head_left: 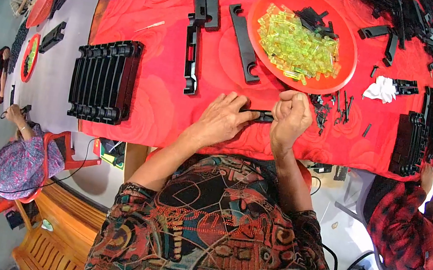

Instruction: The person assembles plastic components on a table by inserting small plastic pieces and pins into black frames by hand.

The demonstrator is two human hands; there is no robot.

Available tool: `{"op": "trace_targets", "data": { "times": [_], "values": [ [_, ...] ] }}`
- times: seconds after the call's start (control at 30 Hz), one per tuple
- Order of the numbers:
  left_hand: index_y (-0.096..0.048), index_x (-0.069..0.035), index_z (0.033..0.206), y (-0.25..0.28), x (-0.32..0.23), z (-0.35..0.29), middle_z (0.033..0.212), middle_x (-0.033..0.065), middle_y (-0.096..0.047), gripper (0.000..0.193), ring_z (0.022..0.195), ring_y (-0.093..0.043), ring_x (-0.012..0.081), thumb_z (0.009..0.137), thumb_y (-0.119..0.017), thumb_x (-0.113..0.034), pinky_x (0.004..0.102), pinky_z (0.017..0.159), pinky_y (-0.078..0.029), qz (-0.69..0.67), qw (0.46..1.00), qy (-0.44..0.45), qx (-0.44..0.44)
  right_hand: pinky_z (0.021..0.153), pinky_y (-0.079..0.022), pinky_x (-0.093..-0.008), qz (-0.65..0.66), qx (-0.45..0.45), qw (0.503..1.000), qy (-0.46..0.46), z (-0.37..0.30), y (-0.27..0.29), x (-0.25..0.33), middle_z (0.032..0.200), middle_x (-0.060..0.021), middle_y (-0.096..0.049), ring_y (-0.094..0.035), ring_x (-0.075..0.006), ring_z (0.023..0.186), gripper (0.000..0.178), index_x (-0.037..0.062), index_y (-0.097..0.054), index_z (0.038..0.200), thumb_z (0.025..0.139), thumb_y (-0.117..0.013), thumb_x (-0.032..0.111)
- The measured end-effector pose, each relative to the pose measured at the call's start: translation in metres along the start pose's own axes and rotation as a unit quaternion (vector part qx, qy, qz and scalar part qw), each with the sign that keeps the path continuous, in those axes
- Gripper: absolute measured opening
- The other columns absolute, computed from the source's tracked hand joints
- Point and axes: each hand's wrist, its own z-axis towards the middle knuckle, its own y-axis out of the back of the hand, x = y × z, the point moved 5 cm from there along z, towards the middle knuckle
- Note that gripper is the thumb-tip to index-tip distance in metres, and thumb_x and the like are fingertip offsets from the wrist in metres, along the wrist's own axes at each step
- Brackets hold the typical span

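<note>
My left hand (221,117) presses down on a long black plastic part (263,115) lying on the red tablecloth, its fingers curled round it. At that part's right end my right hand (291,118) is closed in a fist; whatever it may hold is hidden. Beyond my hands stands a red bowl (344,79) heaped with small yellow-green clear plastic pieces (294,45) and some small black pieces (313,19). Left of the bowl lie a black bar with hooked ends (243,45) and another long black bar (191,59).
A stack of black bars (102,80) sits at the left, another stack (409,144) at the right. Small black bits (320,111) and a crumpled white tissue (381,89) lie right of the bowl. People work at both sides, one in patterned purple (23,163), another in red and black (406,235).
</note>
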Motion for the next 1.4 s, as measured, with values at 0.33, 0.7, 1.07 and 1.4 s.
{"op": "trace_targets", "data": {
  "times": [0.33,0.7,1.07,1.4],
  "values": [
    [-0.066,-0.012,0.105,-0.004,-0.003,0.001,0.093,0.0096,-0.049,0.029,0.091,-0.049,0.0272,0.078,-0.057,-0.013,0.0397,0.075,-0.043,0.009,1.0,-0.001,0.024,0.039,-0.021,-0.0235,-0.036,-0.012,0.999,-0.035,-0.001,0.001,0.001,0.052,0.0055,-0.029,-0.024,-0.004,0.04,0.031,-0.0032,-0.053,0.077,0.096,-0.04,0.018],
    [-0.064,-0.011,0.107,-0.005,-0.004,0.001,0.092,0.0091,-0.049,0.031,0.089,-0.049,0.026,0.078,-0.054,-0.012,0.0389,0.072,-0.042,0.03,0.999,-0.028,0.022,0.04,-0.025,-0.0233,-0.036,0.007,0.999,-0.008,-0.006,0.005,-0.004,0.053,0.0052,-0.031,-0.028,-0.0041,0.044,0.035,-0.0016,-0.052,0.076,0.098,-0.038,0.021],
    [-0.063,-0.014,0.112,-0.008,-0.008,-0.001,0.093,0.0098,-0.049,0.034,0.091,-0.049,0.0259,0.08,-0.052,-0.011,0.04,0.073,-0.042,0.061,0.998,-0.013,0.023,0.04,-0.023,-0.0232,-0.027,0.026,0.999,-0.012,-0.007,0.005,-0.004,0.051,0.0069,-0.031,-0.026,-0.0031,0.042,0.032,-0.0007,-0.052,0.076,0.097,-0.045,0.022],
    [-0.057,-0.018,0.122,-0.009,-0.013,0.003,0.093,0.0105,-0.046,0.045,0.092,-0.046,0.0271,0.077,-0.056,-0.012,0.0409,0.073,-0.041,0.066,0.996,-0.017,0.056,0.038,-0.021,-0.0215,-0.117,-0.028,0.989,0.088,-0.023,0.028,0.07,0.052,0.005,-0.029,-0.023,-0.0035,0.042,0.025,-0.0007,-0.051,0.075,0.095,-0.043,0.012]
  ]
}}
